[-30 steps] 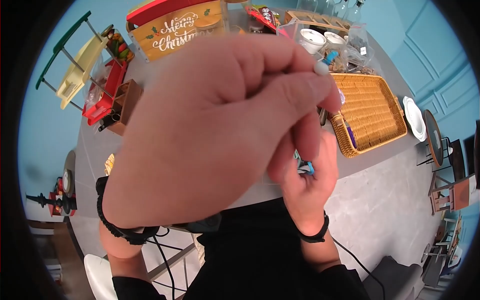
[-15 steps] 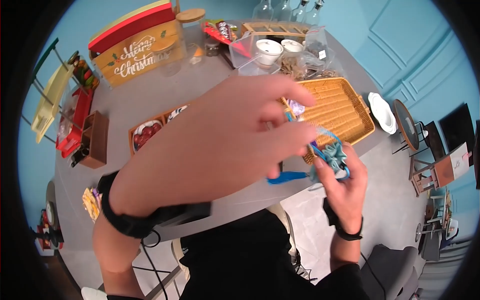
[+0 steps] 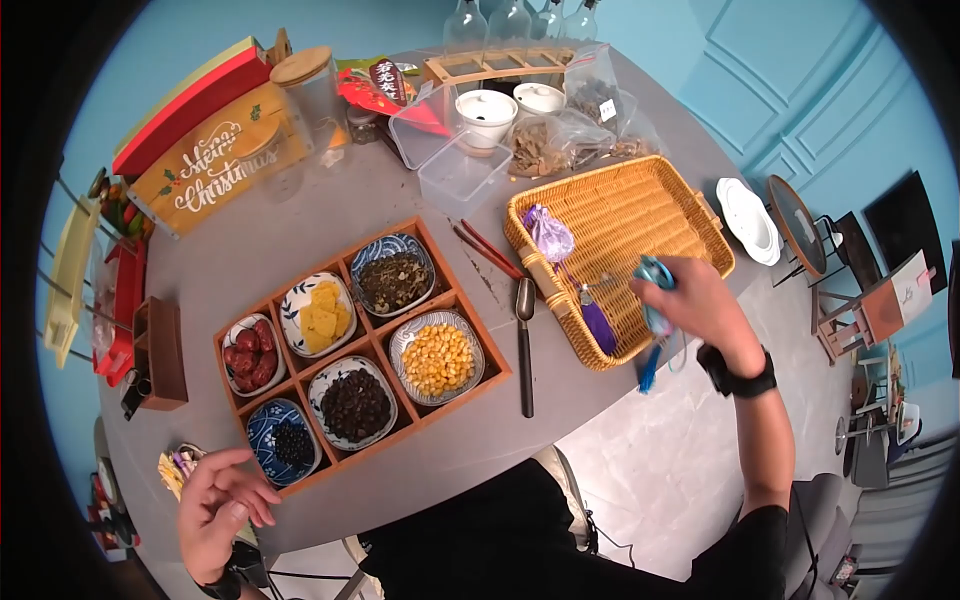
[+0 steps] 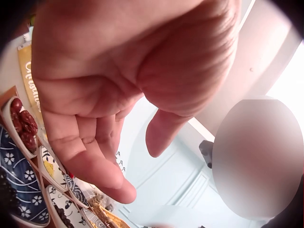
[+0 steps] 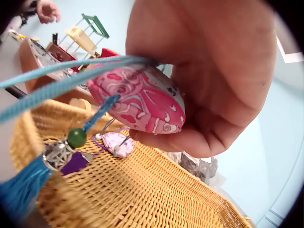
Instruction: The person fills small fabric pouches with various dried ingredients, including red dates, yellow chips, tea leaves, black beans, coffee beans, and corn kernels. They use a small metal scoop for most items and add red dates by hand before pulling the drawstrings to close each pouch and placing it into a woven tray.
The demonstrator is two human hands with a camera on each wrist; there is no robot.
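A pink-patterned sachet point(image 5: 145, 104) with a blue tassel point(image 3: 649, 370) is being pinched between the right hand point(image 3: 708, 308)'s thumb and fingers, above the near side of the wicker basket point(image 3: 640, 200), where 1 lilac pouch point(image 3: 549, 236) is lying. Nothing is being gripped by the left hand point(image 3: 218, 512), its thumb and loosely bent fingers apart, near the 6-compartment wooden tray point(image 3: 425, 415). Placement into the basket is apparently being attempted; lowering the sachet, tassel inside the rim, then releasing is seemingly being called for.
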